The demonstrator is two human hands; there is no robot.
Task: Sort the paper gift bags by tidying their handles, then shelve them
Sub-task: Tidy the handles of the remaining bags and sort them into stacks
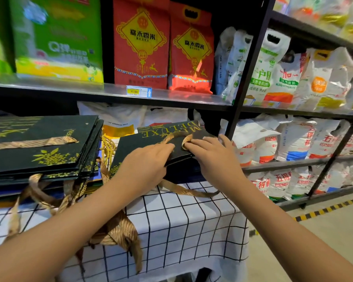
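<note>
Table draped in white cloth with black grid (192, 216). Black metal shelving (251, 58) behind it. Upper shelf: green bag (57, 37) far left, two red rice bags (141, 41), price tag (139, 91) on the edge reading 45.00, probably. White flour sacks (277, 74) fill the right bays. Yellow-black floor tape (324, 210).

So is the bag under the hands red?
No, the bag under the left hand and right hand is black with gold lettering.
</note>
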